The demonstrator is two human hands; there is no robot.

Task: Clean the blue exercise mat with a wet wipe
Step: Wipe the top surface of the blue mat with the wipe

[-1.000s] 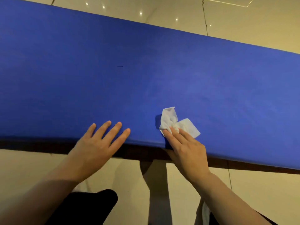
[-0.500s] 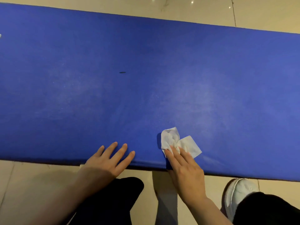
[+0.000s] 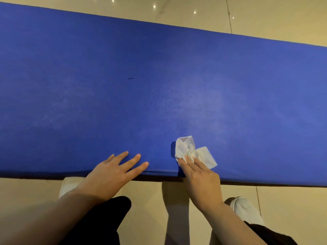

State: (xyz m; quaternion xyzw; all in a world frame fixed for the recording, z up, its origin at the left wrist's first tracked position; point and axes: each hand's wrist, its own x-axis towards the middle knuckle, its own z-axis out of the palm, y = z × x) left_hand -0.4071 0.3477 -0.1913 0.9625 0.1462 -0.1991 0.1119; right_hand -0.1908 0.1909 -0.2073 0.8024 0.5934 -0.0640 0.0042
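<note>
The blue exercise mat (image 3: 159, 85) lies across the tiled floor and fills most of the view. A crumpled white wet wipe (image 3: 192, 151) sits on the mat close to its near edge. My right hand (image 3: 200, 175) presses straight fingers on the near part of the wipe. My left hand (image 3: 113, 172) rests flat on the mat's near edge, fingers spread, a little left of the wipe. A small dark mark (image 3: 131, 78) shows on the mat left of centre.
Beige floor tiles (image 3: 283, 200) run in front of and behind the mat. My white shoes (image 3: 246, 209) and dark trouser legs (image 3: 99, 220) are just below the mat's near edge.
The view has tilted down, so the mat's near edge sits lower and my shoes and legs show. Both hands keep their places on the mat, the right still on the wipe.
</note>
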